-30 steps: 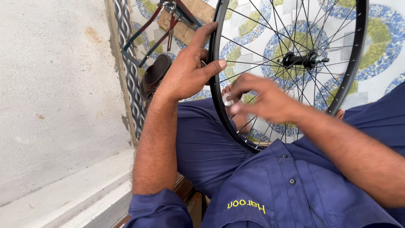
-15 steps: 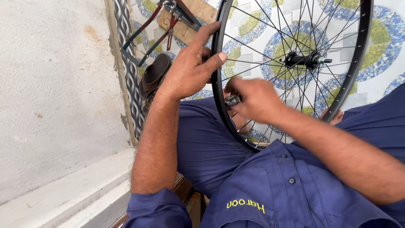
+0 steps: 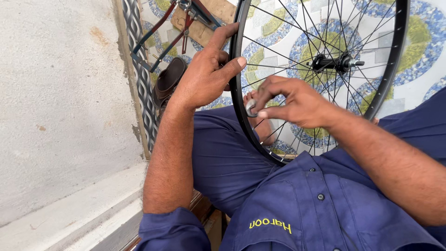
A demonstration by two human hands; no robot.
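1. The bicycle wheel (image 3: 241,93) fills the upper right of the frame, standing upright on the person's lap, its black rim curving from top centre down to the middle. Keeping it braced against the thigh looks wise, so that it does not roll while a spoke is turned.
2. The left hand (image 3: 204,79), centre-left of the frame, is clenched on the rim, fingers wrapped over its outer edge and thumb pressed along the inner side. A firm hold here likely steadies the work.
3. The right hand (image 3: 292,102), just right of it and inside the rim, pinches a small silvery tool (image 3: 251,109) against the rim where a spoke meets it.
4. The tool should sit square on the nipple; small turns seem safest.
5. The hub (image 3: 337,62) sits upper right, untouched.
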